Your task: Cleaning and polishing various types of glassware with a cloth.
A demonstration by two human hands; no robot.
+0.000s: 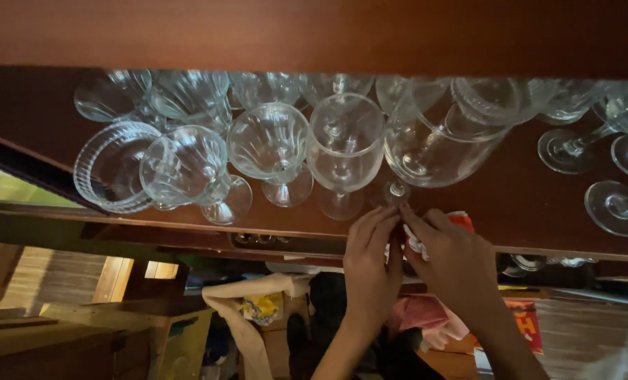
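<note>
Dark wooden shelf (518, 211) across mid-frame, packed with stemware. Big wine glass (434, 144) centre-right, foot at shelf edge. Left hand (372, 264) and right hand (455, 264) below it, fingertips pinched at its base; red-white cloth (426, 243) bunched between them.

shelf (511, 204): I see dark reddish-brown wood
glasses (268, 144): clear, some ribbed
cloth (418, 245): I make out white with red
bag strap (243, 331): cream

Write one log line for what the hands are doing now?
left hand: touching wine glass base | right hand: holding cloth at base | shelf: many glasses
</note>
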